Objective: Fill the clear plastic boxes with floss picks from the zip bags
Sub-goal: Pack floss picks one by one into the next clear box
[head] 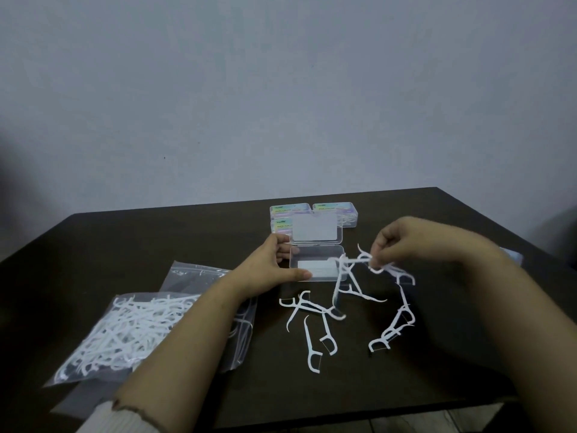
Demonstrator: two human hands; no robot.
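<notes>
Centrally, an open clear plastic box [317, 263] is steadied at its left edge by the left hand [268, 268]; just beside it, thin white floss picks [371, 264] are pinched by the right hand [402, 242], others scattered below, zip bags [131, 326] lying leftward.

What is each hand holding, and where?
Left hand grips the open box by its left end; right hand pinches floss picks, grip point unclear.

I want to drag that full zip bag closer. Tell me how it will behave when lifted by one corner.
The full zip bag looks like thin clear film, so it would probably sag rather than hold its shape. The loose floss picks inside would likely slide toward the low end. It seems light for its bulk. Whether its zip is sealed cannot be told.
</notes>
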